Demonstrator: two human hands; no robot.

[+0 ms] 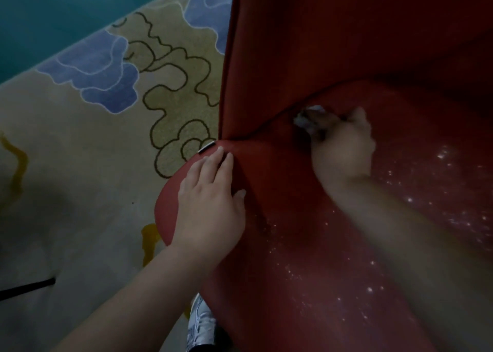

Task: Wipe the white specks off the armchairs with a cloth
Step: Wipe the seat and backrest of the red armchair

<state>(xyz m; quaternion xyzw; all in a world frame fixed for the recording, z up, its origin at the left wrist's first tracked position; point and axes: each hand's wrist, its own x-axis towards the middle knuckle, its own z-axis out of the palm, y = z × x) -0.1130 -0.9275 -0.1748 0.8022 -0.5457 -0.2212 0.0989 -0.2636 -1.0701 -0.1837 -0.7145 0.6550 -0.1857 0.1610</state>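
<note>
Cloth (309, 117) is gripped in the curled right hand (344, 149) at the seat crease of the red armchair (346, 45). The left hand (210, 202), fingers flat, braces the seat edge. White specks (354, 279) remain on the seat; wiping toward them is probably required next.

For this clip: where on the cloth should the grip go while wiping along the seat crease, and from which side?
Grip the cloth by its bunched rear, as the right hand does, coming from the seat side. Its free wad pokes forward into the crease of the red armchair, while the left hand lies flat on the seat edge.
</note>
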